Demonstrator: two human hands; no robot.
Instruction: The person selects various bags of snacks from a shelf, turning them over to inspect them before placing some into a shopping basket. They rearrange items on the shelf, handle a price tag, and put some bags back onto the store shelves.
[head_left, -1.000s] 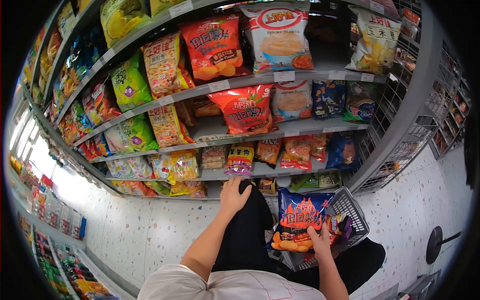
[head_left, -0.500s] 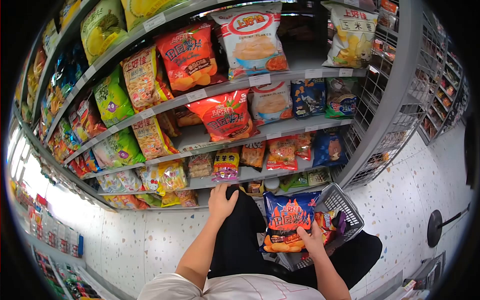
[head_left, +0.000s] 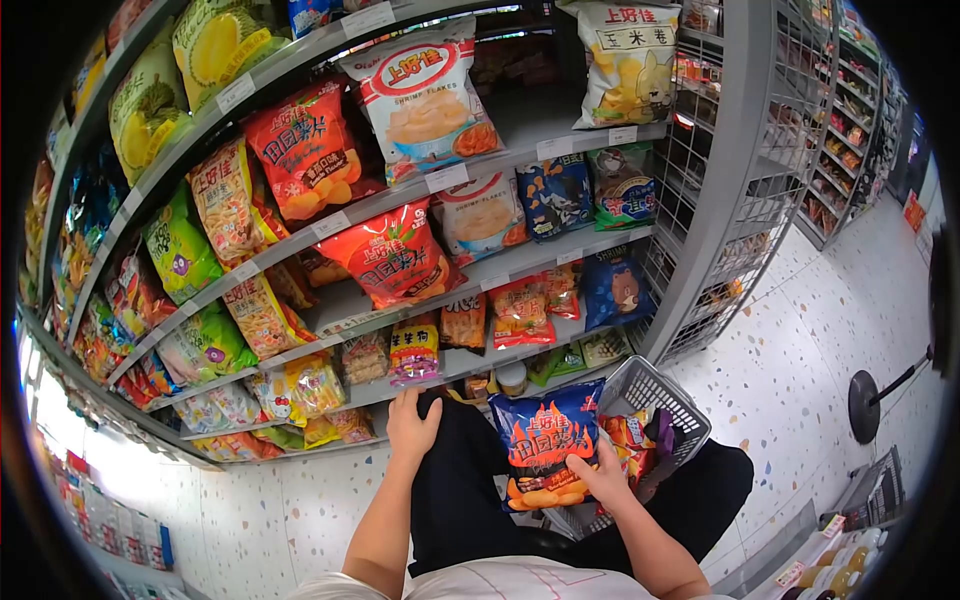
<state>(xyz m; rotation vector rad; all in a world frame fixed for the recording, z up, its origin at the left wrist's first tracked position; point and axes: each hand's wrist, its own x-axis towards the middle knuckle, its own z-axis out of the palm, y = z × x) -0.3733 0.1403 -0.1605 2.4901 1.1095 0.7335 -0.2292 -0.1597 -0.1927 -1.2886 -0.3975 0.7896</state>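
Observation:
My right hand (head_left: 598, 474) grips a dark blue bag of potato chips (head_left: 546, 432) by its right side, with the thumb across the front. The bag is upright, its flame picture and printed chips facing me, and it partly covers a grey shopping basket (head_left: 690, 400) behind it. Inside the basket lie red and purple snack packs (head_left: 634, 440). My left hand (head_left: 412, 428) rests on my bent left knee, fingers stretched out and holding nothing. The nearest shelf item to it is a yellow-and-purple snack bag (head_left: 415, 350).
Shelves curve across the front, stocked with snack bags, including a red chip bag (head_left: 390, 258) jutting over its shelf edge. A wire mesh end panel (head_left: 730, 240) stands right. Farther right, a round black base with a pole (head_left: 864, 405) sits on the speckled floor (head_left: 790, 330).
The view has turned to the right, so the shelves appear farther left and slightly tilted. My right hand still grips the chip bag, and my left hand stays on the knee.

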